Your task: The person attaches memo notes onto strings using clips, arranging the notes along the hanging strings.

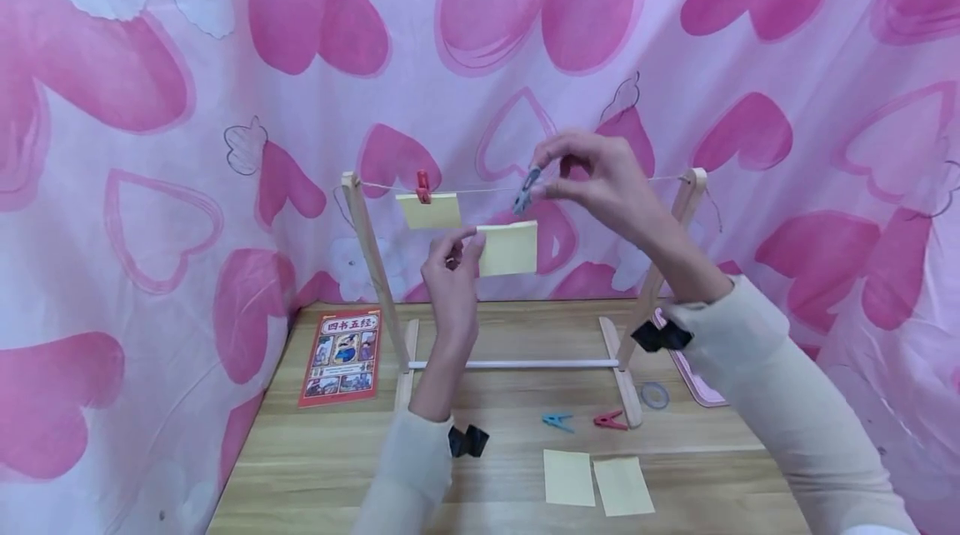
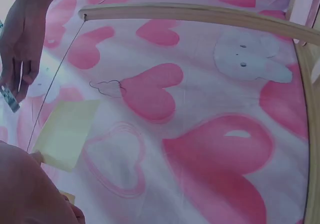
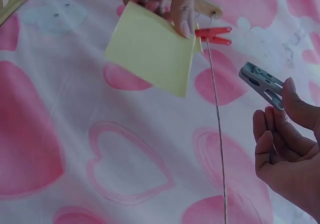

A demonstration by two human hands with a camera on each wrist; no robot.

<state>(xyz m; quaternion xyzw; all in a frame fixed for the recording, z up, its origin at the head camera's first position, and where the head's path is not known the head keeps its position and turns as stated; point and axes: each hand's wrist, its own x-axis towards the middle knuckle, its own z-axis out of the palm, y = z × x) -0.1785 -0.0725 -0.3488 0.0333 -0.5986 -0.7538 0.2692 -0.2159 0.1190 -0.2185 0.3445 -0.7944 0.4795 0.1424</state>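
Note:
My left hand (image 1: pixel 453 289) pinches a yellow sticky note (image 1: pixel 508 249) by its left edge, just below a thin string (image 1: pixel 487 190). Up by the string, my right hand (image 1: pixel 600 177) holds a grey clothespin (image 1: pixel 527 192) between thumb and fingers. In the right wrist view the clothespin (image 3: pixel 261 85) points toward the string and stands apart from both string and note (image 3: pixel 150 51). Farther left, a red clothespin (image 1: pixel 423 187) fastens another yellow note (image 1: pixel 431 211) to the string.
A wooden frame (image 1: pixel 371 268) carries the string above the table (image 1: pixel 495 452). On the table lie a blue clothespin (image 1: pixel 558 422), a red clothespin (image 1: pixel 611 420), two yellow notes (image 1: pixel 568 478), a tape roll (image 1: pixel 655 395) and a red book (image 1: pixel 342 357). A pink-edged item (image 1: pixel 697 377) sits right.

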